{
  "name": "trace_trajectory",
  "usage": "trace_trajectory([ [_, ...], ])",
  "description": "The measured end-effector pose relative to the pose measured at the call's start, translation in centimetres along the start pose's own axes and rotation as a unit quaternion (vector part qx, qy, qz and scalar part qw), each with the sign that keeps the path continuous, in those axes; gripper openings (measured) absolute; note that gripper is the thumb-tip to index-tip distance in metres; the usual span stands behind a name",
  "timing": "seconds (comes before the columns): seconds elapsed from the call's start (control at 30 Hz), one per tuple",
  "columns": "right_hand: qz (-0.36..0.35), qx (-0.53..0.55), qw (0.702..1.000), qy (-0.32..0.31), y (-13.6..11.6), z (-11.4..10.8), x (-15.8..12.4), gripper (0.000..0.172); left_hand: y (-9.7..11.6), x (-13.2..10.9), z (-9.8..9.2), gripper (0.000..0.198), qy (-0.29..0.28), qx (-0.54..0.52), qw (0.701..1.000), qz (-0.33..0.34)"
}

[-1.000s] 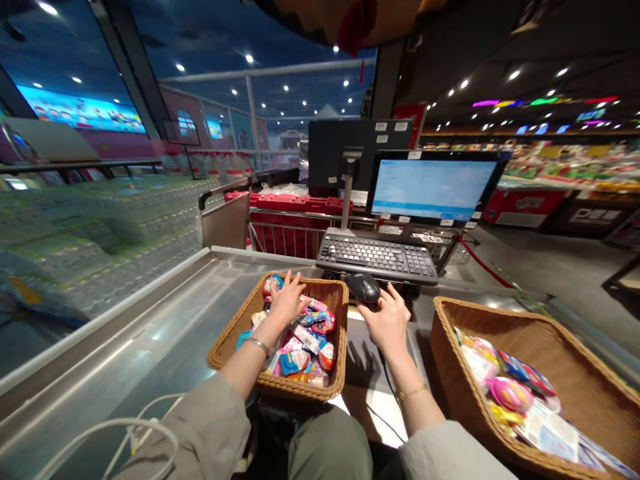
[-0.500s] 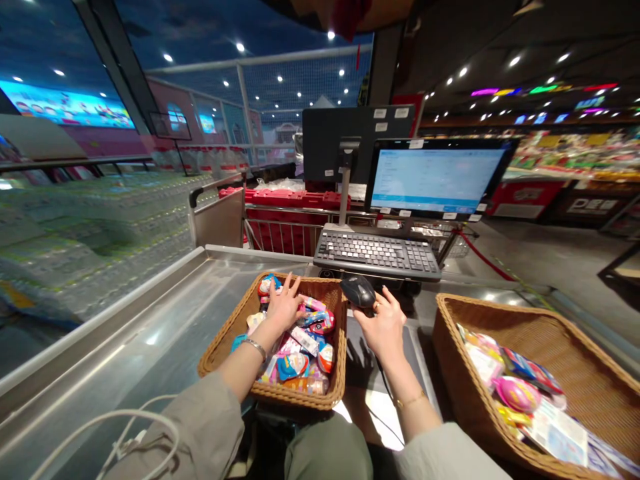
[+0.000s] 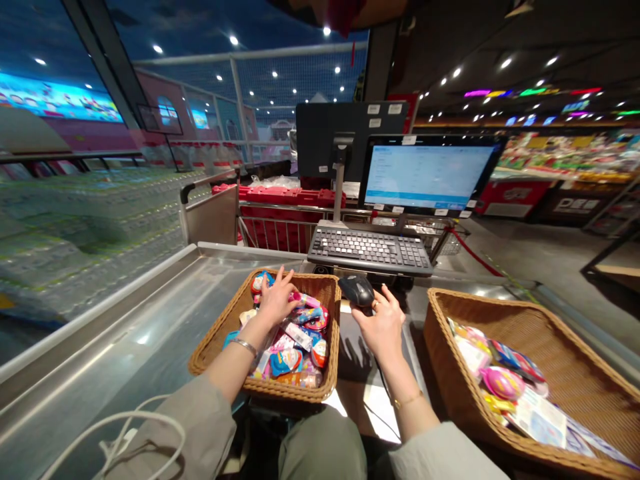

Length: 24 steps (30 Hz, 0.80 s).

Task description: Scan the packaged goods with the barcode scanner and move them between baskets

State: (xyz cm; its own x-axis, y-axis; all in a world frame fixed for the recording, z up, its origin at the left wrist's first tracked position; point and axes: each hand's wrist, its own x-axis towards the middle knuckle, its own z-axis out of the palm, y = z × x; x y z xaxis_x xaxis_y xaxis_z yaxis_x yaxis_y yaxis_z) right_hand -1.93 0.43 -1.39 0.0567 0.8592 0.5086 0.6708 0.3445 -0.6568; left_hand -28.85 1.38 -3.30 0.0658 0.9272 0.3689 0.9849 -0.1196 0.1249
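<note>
My left hand [image 3: 275, 298] is inside the left wicker basket [image 3: 336, 333], fingers apart and slightly bent over the packs at its far side. A pink pack [image 3: 306, 300] lies by its fingertips; I cannot tell whether they touch. Blue-and-white packs [image 3: 286, 361], a white box [image 3: 298, 335] and other small colourful packages fill this basket. My right hand [image 3: 381, 327] is closed around what looks like a black handheld barcode scanner [image 3: 356, 291], raised just right of the basket. The scanner's head points left; its grip is mostly hidden by the hand. A dark cable [image 3: 383, 407] runs down below the wrist.
A second wicker basket [image 3: 431, 333] with a few packages stands at the right. Behind are a keyboard [image 3: 370, 248], a lit monitor [image 3: 427, 173] and a shopping trolley [image 3: 270, 225]. A white cable [image 3: 135, 415] loops over the metal counter [image 3: 165, 313] at left.
The whole view has shifted slightly. My left fingers have bent a little more near the pink pack. The right hand keeps its hold on the scanner in about the same place.
</note>
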Motion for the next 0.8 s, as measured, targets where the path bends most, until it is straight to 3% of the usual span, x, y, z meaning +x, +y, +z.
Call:
trace_trajectory([
  [0.2,0.003,0.001,1.000,0.001,-0.1,-0.1,0.0,0.018,0.0,0.6,0.3,0.022,-0.002,-0.195,0.980,-0.031],
  [0.3,0.001,0.002,1.000,0.003,0.0,0.0,-0.1,0.018,-0.1,0.7,0.6,0.024,-0.028,-0.232,0.972,-0.032],
  [0.43,0.006,-0.002,1.000,-0.003,0.0,-0.1,0.0,0.017,-0.8,0.7,0.8,0.023,-0.055,-0.195,0.978,-0.050],
  [0.8,-0.005,-0.008,1.000,0.013,0.3,-0.2,0.0,0.017,-2.9,0.3,1.1,0.023,-0.067,-0.070,0.994,-0.048],
])
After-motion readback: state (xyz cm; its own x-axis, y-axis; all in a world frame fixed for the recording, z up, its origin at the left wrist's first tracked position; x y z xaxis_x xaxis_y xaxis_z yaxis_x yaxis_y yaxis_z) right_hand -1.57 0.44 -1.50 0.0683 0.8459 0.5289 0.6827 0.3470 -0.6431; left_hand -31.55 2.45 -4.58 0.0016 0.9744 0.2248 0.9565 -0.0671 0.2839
